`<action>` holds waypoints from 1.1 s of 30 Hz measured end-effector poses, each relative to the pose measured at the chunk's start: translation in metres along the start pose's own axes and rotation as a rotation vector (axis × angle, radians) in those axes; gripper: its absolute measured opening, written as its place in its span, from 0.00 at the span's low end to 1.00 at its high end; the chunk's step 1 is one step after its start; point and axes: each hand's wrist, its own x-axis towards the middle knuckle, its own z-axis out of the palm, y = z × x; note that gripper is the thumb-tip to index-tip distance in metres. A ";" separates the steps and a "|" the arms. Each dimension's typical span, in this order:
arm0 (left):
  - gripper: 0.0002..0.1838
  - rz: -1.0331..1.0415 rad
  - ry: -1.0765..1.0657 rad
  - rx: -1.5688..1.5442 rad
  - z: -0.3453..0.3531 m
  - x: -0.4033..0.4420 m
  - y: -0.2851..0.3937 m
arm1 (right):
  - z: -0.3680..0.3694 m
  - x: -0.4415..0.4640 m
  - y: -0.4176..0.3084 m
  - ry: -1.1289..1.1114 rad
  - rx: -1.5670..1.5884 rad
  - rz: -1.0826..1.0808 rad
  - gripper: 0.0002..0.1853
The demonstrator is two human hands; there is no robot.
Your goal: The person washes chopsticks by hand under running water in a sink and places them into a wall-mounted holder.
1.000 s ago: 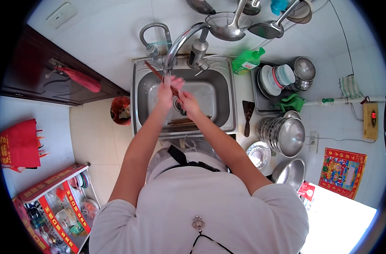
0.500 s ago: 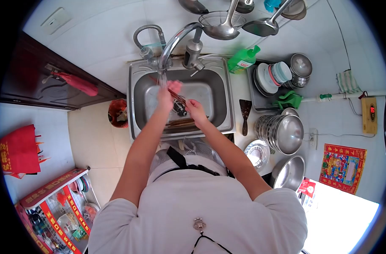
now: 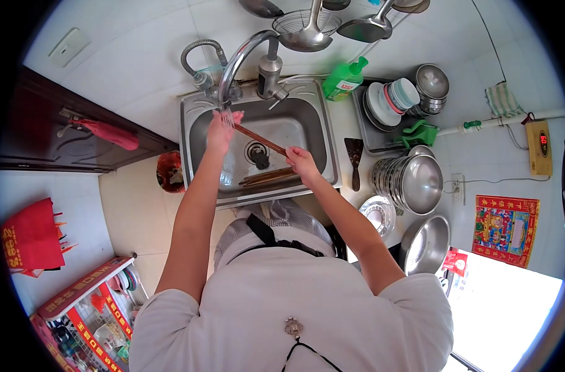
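Observation:
Over the steel sink (image 3: 333,149), my right hand (image 3: 301,164) is closed round one end of some reddish-brown chopsticks (image 3: 260,139). Their other end reaches my left hand (image 3: 221,127), which is under the water running from the curved faucet (image 3: 236,59). The fingers of my left hand are blurred by water, so their grip is unclear. More chopsticks (image 3: 267,177) lie on the sink floor near its front edge, beside the drain (image 3: 257,152), where something dark sits.
Right of the sink are a green soap bottle (image 3: 344,79), a spatula (image 3: 355,162), a tray of bowls (image 3: 372,139), stacked steel bowls (image 3: 420,185) and a basin (image 3: 426,243). Ladles (image 3: 305,41) hang above. A red bin (image 3: 170,172) stands left.
My hands have moved apart along the chopsticks, the left toward the faucet and the right toward the sink's right side. The view has shifted slightly, and the drain shows more fully.

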 end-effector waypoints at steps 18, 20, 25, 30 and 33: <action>0.23 -0.072 -0.128 0.424 0.026 -0.046 0.030 | 0.011 0.060 0.049 -0.215 0.469 0.213 0.11; 0.22 -0.083 -0.129 0.534 0.037 -0.054 0.035 | 0.002 0.091 0.094 -0.136 0.674 0.296 0.11; 0.13 -0.008 -0.192 0.775 0.028 -0.048 0.025 | 0.020 0.107 0.116 0.085 0.616 0.445 0.13; 0.09 0.185 -0.128 0.959 0.029 -0.047 0.028 | 0.033 0.096 0.099 0.034 0.489 0.407 0.16; 0.09 0.240 -0.136 1.007 0.021 -0.039 0.028 | 0.037 0.090 0.087 0.004 0.483 0.406 0.17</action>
